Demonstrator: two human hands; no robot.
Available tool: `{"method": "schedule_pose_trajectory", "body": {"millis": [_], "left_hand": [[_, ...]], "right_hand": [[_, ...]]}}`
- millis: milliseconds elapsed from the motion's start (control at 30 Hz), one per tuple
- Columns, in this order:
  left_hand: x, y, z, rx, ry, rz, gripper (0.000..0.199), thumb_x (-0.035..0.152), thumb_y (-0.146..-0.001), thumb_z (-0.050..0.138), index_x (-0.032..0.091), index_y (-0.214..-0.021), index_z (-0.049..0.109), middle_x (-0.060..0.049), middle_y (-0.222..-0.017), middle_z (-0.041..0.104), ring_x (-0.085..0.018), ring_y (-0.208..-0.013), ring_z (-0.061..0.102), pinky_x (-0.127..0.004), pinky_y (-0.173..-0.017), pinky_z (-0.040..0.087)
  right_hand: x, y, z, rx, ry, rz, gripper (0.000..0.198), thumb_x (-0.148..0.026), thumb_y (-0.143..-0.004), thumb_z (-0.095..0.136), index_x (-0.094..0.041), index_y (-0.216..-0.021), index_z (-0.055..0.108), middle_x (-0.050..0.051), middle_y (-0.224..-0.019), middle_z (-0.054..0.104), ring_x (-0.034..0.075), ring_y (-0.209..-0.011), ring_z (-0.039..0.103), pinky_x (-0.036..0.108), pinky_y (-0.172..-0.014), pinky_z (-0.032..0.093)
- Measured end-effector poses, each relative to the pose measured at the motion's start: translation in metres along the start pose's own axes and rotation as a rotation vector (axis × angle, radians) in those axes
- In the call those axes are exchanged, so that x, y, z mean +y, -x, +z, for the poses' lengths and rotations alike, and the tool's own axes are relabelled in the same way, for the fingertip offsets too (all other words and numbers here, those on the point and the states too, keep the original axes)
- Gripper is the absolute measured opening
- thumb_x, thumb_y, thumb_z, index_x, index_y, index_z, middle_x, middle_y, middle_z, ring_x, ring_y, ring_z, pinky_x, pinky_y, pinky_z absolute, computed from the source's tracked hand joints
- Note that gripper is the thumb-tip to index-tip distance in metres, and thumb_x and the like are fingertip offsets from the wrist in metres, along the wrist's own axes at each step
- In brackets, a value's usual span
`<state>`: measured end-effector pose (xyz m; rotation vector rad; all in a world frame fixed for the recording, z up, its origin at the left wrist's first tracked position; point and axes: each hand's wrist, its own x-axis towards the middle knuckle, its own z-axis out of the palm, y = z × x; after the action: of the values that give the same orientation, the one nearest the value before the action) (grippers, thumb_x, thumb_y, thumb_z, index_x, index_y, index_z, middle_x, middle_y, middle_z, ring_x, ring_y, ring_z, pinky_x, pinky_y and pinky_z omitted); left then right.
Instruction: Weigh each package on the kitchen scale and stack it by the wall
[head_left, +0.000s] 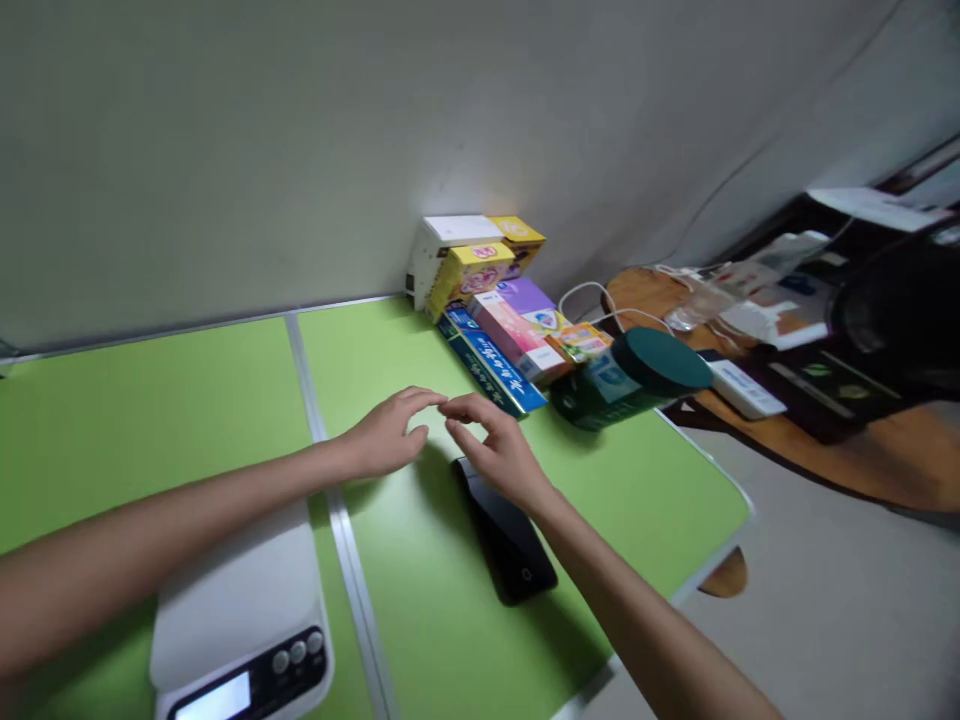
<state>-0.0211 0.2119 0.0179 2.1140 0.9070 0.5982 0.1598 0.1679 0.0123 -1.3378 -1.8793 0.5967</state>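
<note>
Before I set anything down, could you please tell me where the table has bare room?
The widest bare patch of table lies left of the metal seam, between the wall and left forearm. Smaller ones lie between the seam and phone, and between right forearm and green jar. It is crowded where the boxes and jar sit together.

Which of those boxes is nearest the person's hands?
The long blue box with white lettering; the pink box lies beyond it, and the yellow boxes stand farther back.

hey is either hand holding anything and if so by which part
Nothing visible is held: the left hand and right hand are curved, close together above the green table, with no object showing in either grip.
</note>
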Motion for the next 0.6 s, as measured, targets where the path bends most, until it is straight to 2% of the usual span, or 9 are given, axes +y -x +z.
{"method": "schedule_pose_trajectory", "body": {"millis": [100,167,233,333,400,467,533,600], "left_hand": [[0.006,-0.046,0.035,-0.071,-0.111,0.079,0.052,0.009,-0.079,0.046,0.015,-0.130,0.056,-0.012,-0.139,0.056,-0.024,-0.133,0.047,-0.043,-0.116,0.036],[0.008,-0.073,0.052,-0.105,-0.184,0.107,0.054,0.007,-0.079,0.046,0.012,-0.132,0.054,-0.014,-0.143,0.052,-0.025,-0.137,0.043,-0.044,-0.117,0.034],[0.009,-0.095,0.064,-0.129,-0.242,0.103,0.056,0.005,-0.078,0.046,0.009,-0.133,0.052,-0.016,-0.144,0.050,-0.026,-0.138,0.042,-0.044,-0.117,0.033],[0.007,-0.113,0.075,-0.145,-0.308,0.097,0.056,0.003,-0.078,0.046,0.007,-0.134,0.052,-0.017,-0.143,0.051,-0.026,-0.137,0.043,-0.042,-0.117,0.032],[0.006,-0.116,0.078,-0.148,-0.346,0.120,0.055,0.003,-0.078,0.047,0.008,-0.133,0.053,-0.017,-0.142,0.052,-0.026,-0.137,0.042,-0.042,-0.116,0.032],[0.005,-0.115,0.078,-0.150,-0.376,0.157,0.055,0.004,-0.079,0.048,0.012,-0.133,0.052,-0.015,-0.143,0.051,-0.027,-0.138,0.040,-0.046,-0.116,0.030],[0.005,-0.110,0.070,-0.152,-0.403,0.198,0.058,0.006,-0.079,0.053,0.016,-0.136,0.048,-0.014,-0.147,0.047,-0.028,-0.141,0.035,-0.051,-0.117,0.025],[0.006,-0.104,0.055,-0.153,-0.426,0.226,0.065,0.011,-0.077,0.061,0.019,-0.139,0.044,-0.015,-0.152,0.040,-0.030,-0.144,0.029,-0.055,-0.118,0.018]], "right_hand": [[0.041,0.017,-0.030,0.241,0.208,0.045,0.019,-0.028,-0.087,0.051,-0.020,-0.099,0.064,0.011,-0.101,0.067,0.026,-0.097,0.062,0.044,-0.088,0.050],[0.067,0.023,-0.041,0.356,0.364,0.120,0.026,-0.033,-0.085,0.054,-0.018,-0.105,0.063,0.014,-0.105,0.064,0.030,-0.103,0.059,0.048,-0.092,0.047],[0.091,0.024,-0.045,0.397,0.460,0.226,0.041,-0.042,-0.081,0.060,-0.014,-0.111,0.060,0.017,-0.108,0.063,0.033,-0.105,0.056,0.051,-0.093,0.045],[0.116,0.022,-0.042,0.367,0.462,0.387,0.055,-0.048,-0.075,0.064,-0.011,-0.116,0.058,0.018,-0.107,0.062,0.034,-0.101,0.059,0.050,-0.088,0.048],[0.121,0.021,-0.042,0.361,0.406,0.440,0.055,-0.047,-0.074,0.065,-0.011,-0.114,0.058,0.018,-0.104,0.063,0.033,-0.096,0.061,0.047,-0.083,0.051],[0.118,0.025,-0.048,0.385,0.347,0.429,0.050,-0.044,-0.072,0.065,-0.012,-0.110,0.059,0.016,-0.102,0.062,0.030,-0.090,0.062,0.045,-0.079,0.053],[0.107,0.037,-0.060,0.401,0.301,0.381,0.046,-0.043,-0.071,0.066,-0.015,-0.107,0.060,0.013,-0.099,0.062,0.027,-0.081,0.062,0.043,-0.073,0.054],[0.092,0.055,-0.076,0.359,0.254,0.327,0.043,-0.043,-0.073,0.066,-0.019,-0.108,0.058,0.011,-0.099,0.061,0.023,-0.073,0.061,0.040,-0.066,0.055]]}}
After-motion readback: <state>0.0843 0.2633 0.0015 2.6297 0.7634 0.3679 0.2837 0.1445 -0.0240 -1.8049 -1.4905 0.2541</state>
